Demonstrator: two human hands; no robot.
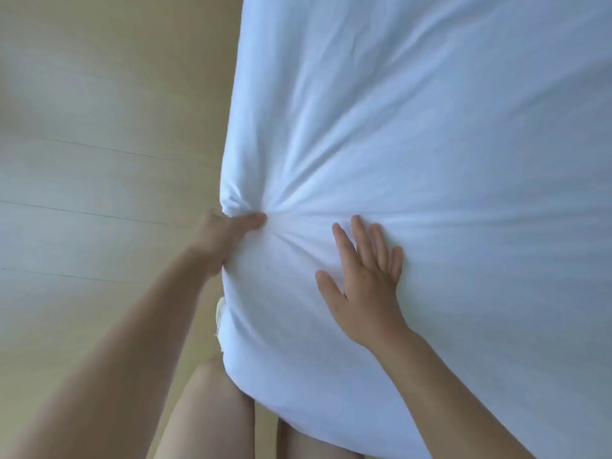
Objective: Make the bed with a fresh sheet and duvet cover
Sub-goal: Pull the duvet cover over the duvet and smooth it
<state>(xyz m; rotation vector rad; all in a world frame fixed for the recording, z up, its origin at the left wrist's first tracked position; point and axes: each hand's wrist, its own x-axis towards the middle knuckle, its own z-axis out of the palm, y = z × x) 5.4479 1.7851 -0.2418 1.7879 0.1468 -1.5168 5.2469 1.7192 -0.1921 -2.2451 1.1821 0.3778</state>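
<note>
A white sheet [414, 127] covers the bed and fills the right half of the head view. My left hand [222, 240] grips a bunch of the sheet at the bed's left edge, thumb on top, the other fingers hidden under the cloth. Creases fan out from that grip across the sheet. My right hand [364, 279] lies flat on the sheet just right of the grip, fingers straight and spread, palm down. No duvet cover can be told apart in this view.
A pale wooden floor [99, 193] runs along the left of the bed. My bare legs [212, 409] stand against the bed's near edge at the bottom, with a light shoe [220, 313] showing beside the sheet.
</note>
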